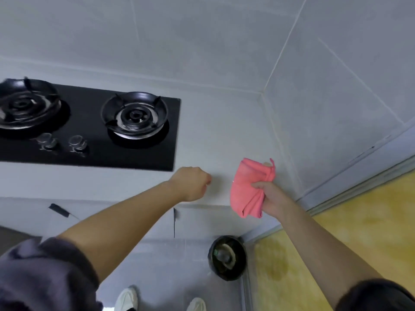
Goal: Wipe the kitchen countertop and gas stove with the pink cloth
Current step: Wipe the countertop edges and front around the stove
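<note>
- While the right hand (272,196) grasps it by a bunched upper edge, the pink cloth (249,189) hangs in loose folds off the surface, in front of the right end of the countertop (224,135) and its front edge.
- Fingers of the right hand are curled round the gathered fabric, and a fingertip shows above the cloth's top.
- Just left of the cloth, and apart from it, the left hand (190,182) is clenched into a fist with nothing visible in it. It sits at the countertop's front edge; whether it touches the surface cannot be told.
- Pale grey, the countertop runs back to a tiled wall (202,41) and meets a second tiled face at the right corner.
- Set into the countertop to the left of both hands is the black gas stove (94,153), with two burners (134,115) and two knobs (77,142) near its front.
- Below the counter, a black handle (58,209) shows on a cabinet front.
- On the floor a round black bin (228,258) stands beside a yellow panel (359,221), and white shoes (126,298) show at the bottom.
</note>
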Tool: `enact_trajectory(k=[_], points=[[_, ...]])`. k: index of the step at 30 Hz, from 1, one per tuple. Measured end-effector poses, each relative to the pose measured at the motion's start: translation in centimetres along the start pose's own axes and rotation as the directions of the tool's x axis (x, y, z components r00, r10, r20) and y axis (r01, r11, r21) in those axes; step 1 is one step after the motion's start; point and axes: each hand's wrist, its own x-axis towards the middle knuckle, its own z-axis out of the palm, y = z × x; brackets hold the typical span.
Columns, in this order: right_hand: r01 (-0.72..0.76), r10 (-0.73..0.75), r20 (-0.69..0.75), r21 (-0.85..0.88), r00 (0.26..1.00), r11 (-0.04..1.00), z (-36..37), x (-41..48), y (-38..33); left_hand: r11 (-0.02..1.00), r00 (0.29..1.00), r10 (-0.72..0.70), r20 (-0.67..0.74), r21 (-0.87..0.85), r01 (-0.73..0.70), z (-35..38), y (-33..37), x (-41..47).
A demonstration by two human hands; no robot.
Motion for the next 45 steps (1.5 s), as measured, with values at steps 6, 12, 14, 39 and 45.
enact_trajectory(k=[6, 12, 14, 39, 45], points=[[0.044, -0.026, 0.148, -0.116, 0.989, 0.992, 13.0, 1.3, -0.9, 0.987, 0.987, -0.160, -0.035, 0.005, 0.160, -2.5, -10.6, -7.3], [0.088, -0.032, 0.274, -0.193, 0.961, 0.977, 30.6, 0.5, 2.7, 0.939, 0.941, -0.334, -0.055, 0.071, 0.338, -4.2, -24.8, -18.8], [0.093, -0.033, 0.296, -0.190, 0.955, 0.977, 37.2, -0.4, 4.8, 0.915, 0.917, -0.393, -0.061, 0.076, 0.397, -5.1, -30.5, -22.9], [0.728, -0.317, 0.669, -0.674, 0.672, 0.121, 100.8, 13.7, 7.4, 0.210, 0.215, -0.955, 0.206, -0.045, 0.977, -4.8, -81.8, -40.4], [0.605, -0.407, 0.640, -0.763, 0.652, -0.230, 106.7, 21.0, 10.6, -0.034, 0.029, -0.970, 0.240, -0.254, 0.967, -1.2, -90.5, -39.1]])
